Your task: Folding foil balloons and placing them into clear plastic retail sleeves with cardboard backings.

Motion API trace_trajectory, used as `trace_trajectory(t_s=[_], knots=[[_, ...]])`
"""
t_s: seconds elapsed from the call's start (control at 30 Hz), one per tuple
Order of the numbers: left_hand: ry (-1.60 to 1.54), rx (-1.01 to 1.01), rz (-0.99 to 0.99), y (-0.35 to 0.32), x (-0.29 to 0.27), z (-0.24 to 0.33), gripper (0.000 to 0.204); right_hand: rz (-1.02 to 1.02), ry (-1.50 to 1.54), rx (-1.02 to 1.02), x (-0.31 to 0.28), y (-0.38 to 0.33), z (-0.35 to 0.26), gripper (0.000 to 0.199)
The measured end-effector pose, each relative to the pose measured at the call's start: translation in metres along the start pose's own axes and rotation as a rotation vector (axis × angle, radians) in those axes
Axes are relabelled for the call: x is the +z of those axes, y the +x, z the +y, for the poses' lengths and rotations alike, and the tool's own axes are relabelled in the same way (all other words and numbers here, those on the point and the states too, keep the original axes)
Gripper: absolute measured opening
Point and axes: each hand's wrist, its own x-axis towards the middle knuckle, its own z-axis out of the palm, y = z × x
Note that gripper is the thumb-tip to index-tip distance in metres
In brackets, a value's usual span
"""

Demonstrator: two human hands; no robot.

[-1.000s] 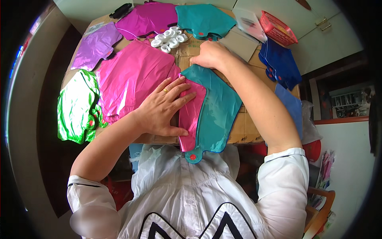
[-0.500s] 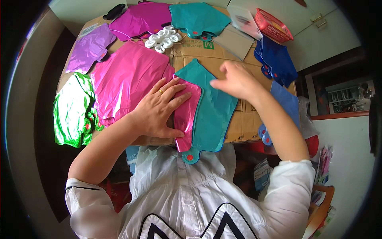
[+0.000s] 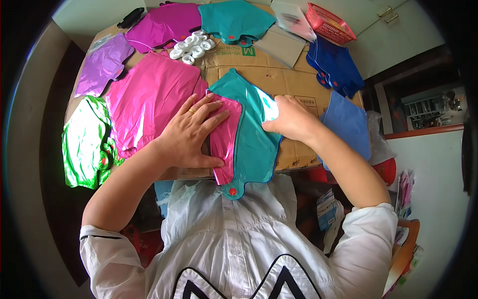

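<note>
A flat teal foil balloon [image 3: 251,134] lies on the brown cardboard surface [image 3: 294,87] in front of me, its neck hanging over the near edge. A pink foil balloon [image 3: 225,137] lies folded on its left side. My left hand [image 3: 191,132] presses flat on the pink balloon, fingers spread, a ring on one finger. My right hand [image 3: 289,117] rests on the teal balloon's right edge with fingers curled onto the foil.
Around lie more foil balloons: a large pink one [image 3: 147,97], green [image 3: 87,144], purple [image 3: 102,65], magenta [image 3: 164,22], teal [image 3: 234,20], dark blue [image 3: 336,65] and light blue [image 3: 348,124]. White plastic rings [image 3: 191,47] sit at the back. A red basket [image 3: 329,22] stands far right.
My right hand has come back from the far side of the cardboard toward me along the teal balloon, down to its right edge. My left hand has stayed pressed on the pink balloon.
</note>
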Motion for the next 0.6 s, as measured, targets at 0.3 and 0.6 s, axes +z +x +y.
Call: trace_trajectory(t_s=[0.3,0.6], knots=[[-0.024,-0.012,-0.002,-0.001,0.001,0.001,0.105,-0.174,1.351,0.162,0.013,-0.021,0.008,0.037],[0.010,-0.055,0.025,0.021,0.008,0.004,0.105,0.099,1.045,-0.019,0.032,-0.006,0.042,0.017]])
